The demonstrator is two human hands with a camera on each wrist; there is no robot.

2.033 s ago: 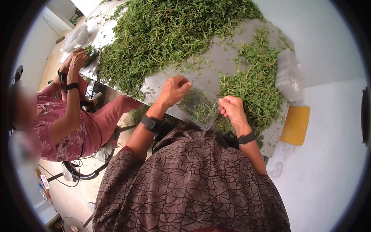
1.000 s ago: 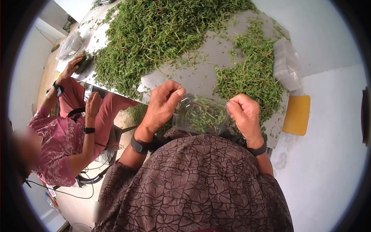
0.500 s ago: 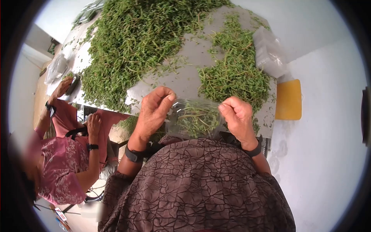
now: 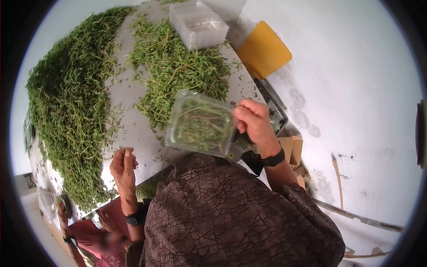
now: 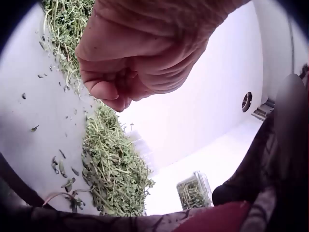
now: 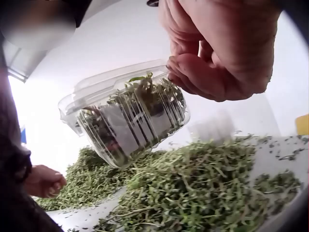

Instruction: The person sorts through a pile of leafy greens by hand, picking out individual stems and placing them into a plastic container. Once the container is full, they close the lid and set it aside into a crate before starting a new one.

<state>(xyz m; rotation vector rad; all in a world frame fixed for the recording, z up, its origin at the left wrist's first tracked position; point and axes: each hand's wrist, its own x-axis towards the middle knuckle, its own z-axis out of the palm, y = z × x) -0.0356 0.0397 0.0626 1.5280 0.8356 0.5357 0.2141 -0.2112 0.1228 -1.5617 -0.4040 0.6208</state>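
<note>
My right hand [image 4: 254,121] pinches one edge of a clear plastic clamshell box [image 4: 201,127] and holds it above the front of the table. The box is lidded and filled with leafy green sprigs; in the right wrist view it hangs tilted from the fingertips [image 6: 181,72], over the greens. My left hand [image 4: 123,168] is apart from the box, raised near the table's front edge. Its fingers are curled in with the thumb against them, and nothing shows between them. A smaller heap of greens [image 4: 178,66] lies just beyond the box.
A large heap of greens [image 4: 73,107] covers the left of the table [image 4: 126,100]. Nested clear boxes [image 4: 199,24] stand at the back. A yellow board [image 4: 264,49] and a dark crate [image 4: 275,111] are on the right. Another person [image 4: 100,240] sits at lower left.
The view has turned right. Both hands were at the box's edges; the left has let go and drawn away leftward, while the right holds the box alone, now lifted and tilted.
</note>
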